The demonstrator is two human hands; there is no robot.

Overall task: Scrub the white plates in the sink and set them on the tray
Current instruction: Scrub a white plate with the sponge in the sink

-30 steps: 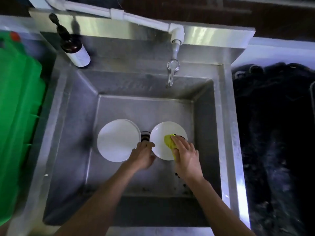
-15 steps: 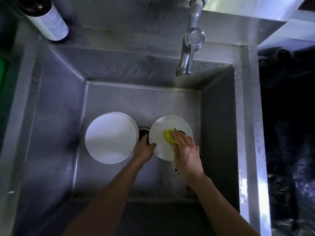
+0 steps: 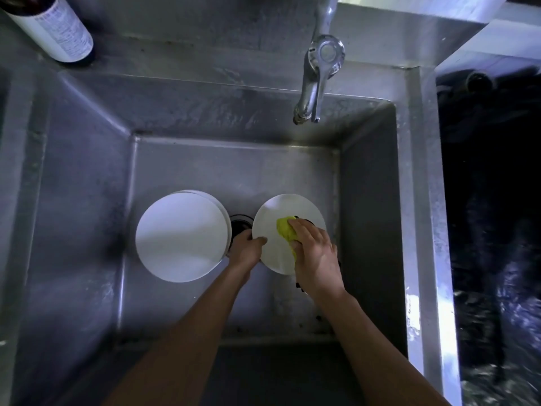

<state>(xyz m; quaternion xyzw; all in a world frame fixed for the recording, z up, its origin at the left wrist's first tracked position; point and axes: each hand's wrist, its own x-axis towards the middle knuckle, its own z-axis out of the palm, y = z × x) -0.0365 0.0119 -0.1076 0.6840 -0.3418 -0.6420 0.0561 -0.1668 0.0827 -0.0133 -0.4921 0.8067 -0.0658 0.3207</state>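
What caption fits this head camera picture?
Right hand scrubs a white plate with a yellow sponge; left hand steadies it.

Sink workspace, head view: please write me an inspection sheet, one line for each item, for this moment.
Surface: steel sink, dull and streaked; drain between the plates.
Job's things: stack of white plates on the sink floor at left; single white plate at right; yellow sponge on it; tray not in view.
Clutter: dark bottle with white label on the back ledge; dark specks near the front of the sink floor.
Hands: left hand grips the single plate's left rim; right hand presses the sponge onto it.
Cables: nothing seen.
Surroundings: tap above, no water seen running; dark area at right, too dim to tell.
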